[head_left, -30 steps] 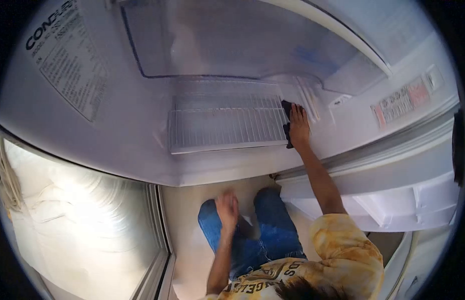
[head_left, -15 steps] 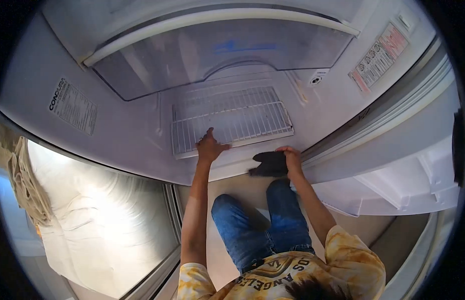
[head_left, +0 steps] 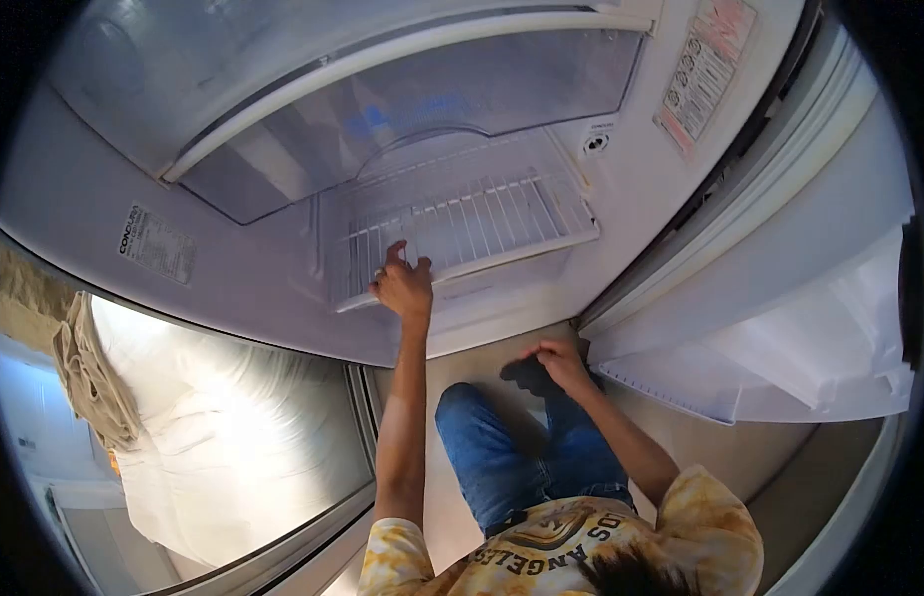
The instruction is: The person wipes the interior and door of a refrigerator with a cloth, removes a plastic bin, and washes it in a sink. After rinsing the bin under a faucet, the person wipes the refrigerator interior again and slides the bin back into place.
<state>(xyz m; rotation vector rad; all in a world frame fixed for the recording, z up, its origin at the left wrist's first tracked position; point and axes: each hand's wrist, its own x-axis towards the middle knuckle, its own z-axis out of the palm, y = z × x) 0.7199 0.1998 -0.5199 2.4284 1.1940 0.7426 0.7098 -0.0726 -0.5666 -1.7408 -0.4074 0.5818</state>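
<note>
A white wire rack (head_left: pixel 482 221) sits low inside an open fridge, below a clear drawer. My left hand (head_left: pixel 402 287) is at the front left edge of the rack, fingers bent and apart over the wires, with nothing seen between them. A ring shows on one finger. My right hand (head_left: pixel 561 366) is closed on a dark grey cloth (head_left: pixel 527 374), held low in front of the fridge and just above my knee. Part of the cloth is hidden behind the fingers.
The clear drawer (head_left: pixel 422 109) spans the fridge above the rack. At right the fridge door (head_left: pixel 740 248) stands open, with a door shelf (head_left: pixel 671 392) near my right arm. A pale cloth-covered surface (head_left: pixel 233 427) is at left.
My right hand has drawn the dark cloth down and back from the fridge's front edge. My left hand's fingers have bent more at the rack. The view has turned slightly.
</note>
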